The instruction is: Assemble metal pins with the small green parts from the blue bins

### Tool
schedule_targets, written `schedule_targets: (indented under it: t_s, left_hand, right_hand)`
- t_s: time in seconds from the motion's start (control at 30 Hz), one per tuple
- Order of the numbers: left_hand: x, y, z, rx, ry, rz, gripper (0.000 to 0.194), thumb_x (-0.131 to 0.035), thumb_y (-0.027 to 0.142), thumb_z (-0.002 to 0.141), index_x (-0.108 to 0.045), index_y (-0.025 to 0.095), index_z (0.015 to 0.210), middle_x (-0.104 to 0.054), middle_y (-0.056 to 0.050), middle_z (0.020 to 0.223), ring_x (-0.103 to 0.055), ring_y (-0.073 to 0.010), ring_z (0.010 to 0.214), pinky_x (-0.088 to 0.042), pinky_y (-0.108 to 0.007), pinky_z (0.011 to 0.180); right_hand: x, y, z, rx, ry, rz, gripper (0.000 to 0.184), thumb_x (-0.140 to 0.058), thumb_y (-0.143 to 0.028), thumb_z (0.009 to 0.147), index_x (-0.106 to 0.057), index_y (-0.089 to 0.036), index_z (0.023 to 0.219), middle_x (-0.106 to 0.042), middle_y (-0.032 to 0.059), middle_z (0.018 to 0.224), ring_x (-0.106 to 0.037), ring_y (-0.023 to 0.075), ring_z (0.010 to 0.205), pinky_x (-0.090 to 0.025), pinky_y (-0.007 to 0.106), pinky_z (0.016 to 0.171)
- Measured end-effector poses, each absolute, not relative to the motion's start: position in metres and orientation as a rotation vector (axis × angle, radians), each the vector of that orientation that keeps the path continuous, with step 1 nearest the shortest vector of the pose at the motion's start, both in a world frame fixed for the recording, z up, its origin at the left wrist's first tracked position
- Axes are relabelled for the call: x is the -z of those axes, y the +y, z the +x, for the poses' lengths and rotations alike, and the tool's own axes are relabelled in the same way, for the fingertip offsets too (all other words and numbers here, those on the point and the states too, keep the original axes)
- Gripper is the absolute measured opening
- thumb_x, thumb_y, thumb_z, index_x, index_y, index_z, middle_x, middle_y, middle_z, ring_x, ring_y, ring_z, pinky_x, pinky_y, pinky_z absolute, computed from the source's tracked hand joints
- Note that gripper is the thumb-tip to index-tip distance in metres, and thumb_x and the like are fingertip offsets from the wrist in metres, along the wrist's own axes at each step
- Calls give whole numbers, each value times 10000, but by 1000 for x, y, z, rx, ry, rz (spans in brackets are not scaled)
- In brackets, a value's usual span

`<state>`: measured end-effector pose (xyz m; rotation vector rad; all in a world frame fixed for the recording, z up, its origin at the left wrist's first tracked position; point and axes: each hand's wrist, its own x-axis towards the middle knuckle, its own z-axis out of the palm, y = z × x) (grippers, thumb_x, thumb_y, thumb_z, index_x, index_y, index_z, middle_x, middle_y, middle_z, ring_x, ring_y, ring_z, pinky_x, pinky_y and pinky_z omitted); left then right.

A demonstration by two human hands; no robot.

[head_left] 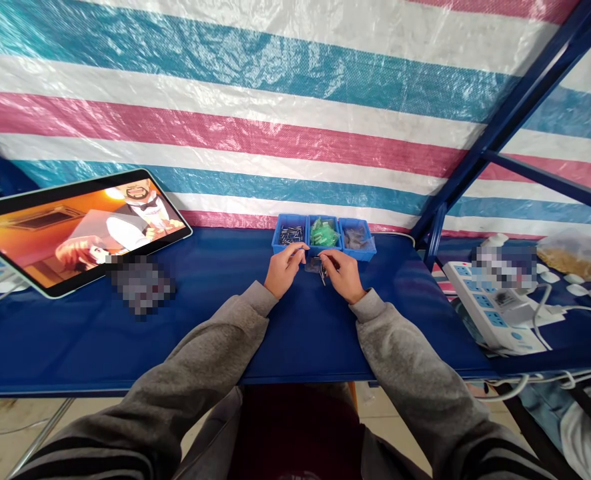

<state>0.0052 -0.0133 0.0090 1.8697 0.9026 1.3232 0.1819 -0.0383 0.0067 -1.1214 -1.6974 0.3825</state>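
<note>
My left hand (285, 268) is closed in a pinch in front of the blue bins; whatever lies between its fingertips is too small to make out. A little to the right, my right hand (344, 274) is closed on a small shiny metal piece (323, 274) that points down from the fingers. Just beyond both hands stand three joined blue bins. The left bin (276, 244) holds dark and silvery small metal parts, the middle one green pieces (324, 233), the right one greyish clear pieces (355, 238). A small clear item (313, 265) lies between my hands.
On the left a tablet (55, 291) leans on the blue table (215, 280), with a blurred object (143, 285) beside it. A white power strip (480, 303) with plugs and cables lies at right, near a bag of yellowish pieces (570, 257). A blue metal frame (455, 180) rises there.
</note>
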Motion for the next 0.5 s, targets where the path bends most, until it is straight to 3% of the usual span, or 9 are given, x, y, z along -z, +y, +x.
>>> schedule_targets:
  t_s: [0.13, 0.5]
  left_hand:
    - [-7, -10, 5, -1289, 919, 1966, 289, -542, 409, 917, -679, 163, 984, -583, 5, 653, -506, -98, 537, -411, -212, 537]
    - [-11, -17, 5, -1206, 947, 1939, 235, -543, 382, 921, -599, 166, 993, -376, 82, 466, -357, -80, 427, -276, -204, 468]
  right_hand:
    - [-8, -39, 182, -366, -1675, -1132, 306, -467, -395, 943, -678, -176, 905, -680, 59, 747, -631, 182, 655, -494, 297, 624]
    - [-3, -38, 182, -439, -1813, -1038, 255, -556, -424, 905, -679, -205, 948, -640, 38, 758, -570, 148, 597, -494, 281, 595]
